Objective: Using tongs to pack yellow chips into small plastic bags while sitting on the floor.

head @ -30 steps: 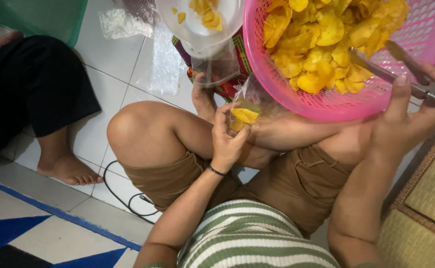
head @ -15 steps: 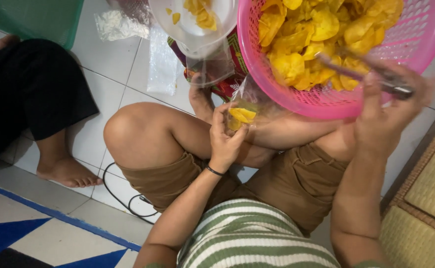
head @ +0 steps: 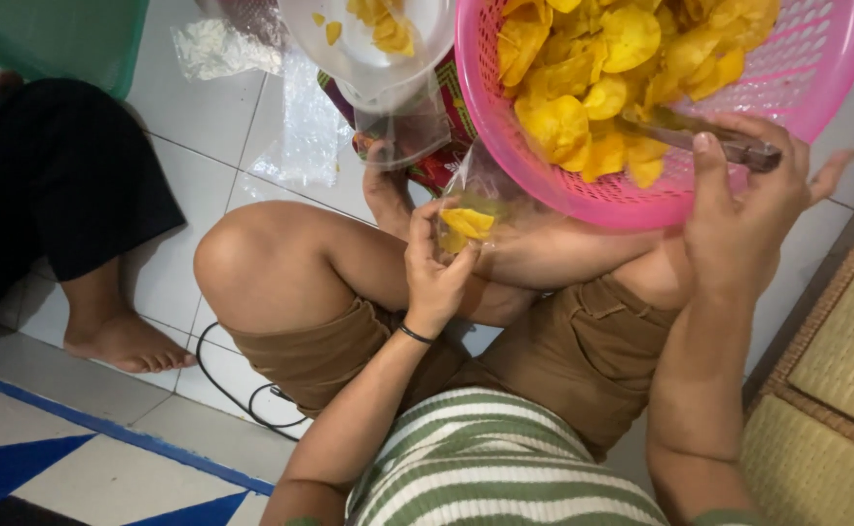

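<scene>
Item: clear bag (head: 473,209) of yellow chips, pinched upright in my left hand (head: 434,273) under the pink basket (head: 583,195) rim. Tongs (head: 685,134), gripped by my right hand (head: 739,209), lie up-right, pointing into chips.

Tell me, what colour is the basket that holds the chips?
Pink. The basket shows best in the head view, the only one.

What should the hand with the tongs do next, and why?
Probably pinch a few yellow chips with the metal tongs in the right hand; the left hand holds a small clear plastic bag open below the round pink plastic basket, with only a few chips inside.
</scene>
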